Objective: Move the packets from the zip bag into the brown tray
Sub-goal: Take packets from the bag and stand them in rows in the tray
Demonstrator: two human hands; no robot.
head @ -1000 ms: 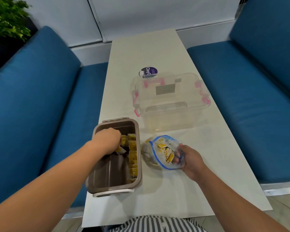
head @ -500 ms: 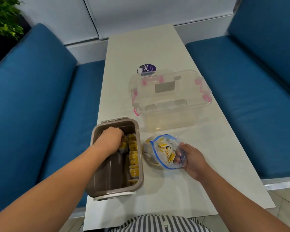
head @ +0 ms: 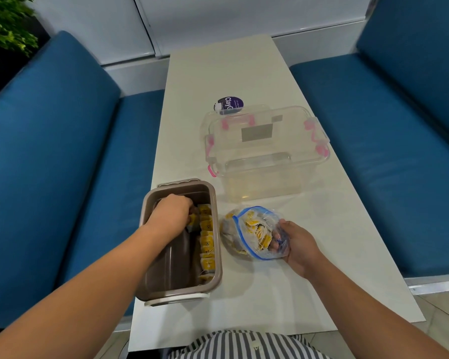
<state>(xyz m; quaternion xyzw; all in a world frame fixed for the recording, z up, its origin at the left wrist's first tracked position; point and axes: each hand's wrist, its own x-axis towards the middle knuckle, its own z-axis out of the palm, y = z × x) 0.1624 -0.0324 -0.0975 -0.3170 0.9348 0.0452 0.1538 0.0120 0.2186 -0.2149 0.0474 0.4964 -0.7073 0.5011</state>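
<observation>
- We find the left hand (head: 173, 216) inside the brown rectangular plastic tray (head: 176, 294). Its fingers curl round yellow paper packets (head: 207, 239) at the far end of the row along the right wall, apparently to seat them upright.
- The right hand (head: 300, 247) grips the clear blue-edged zip bag (head: 254, 231) on the white table (head: 244, 307), just beside the tray. The bag's mouth is turned toward the tray, we judge for short reaches.
- Many packets lie in the bag.
</observation>
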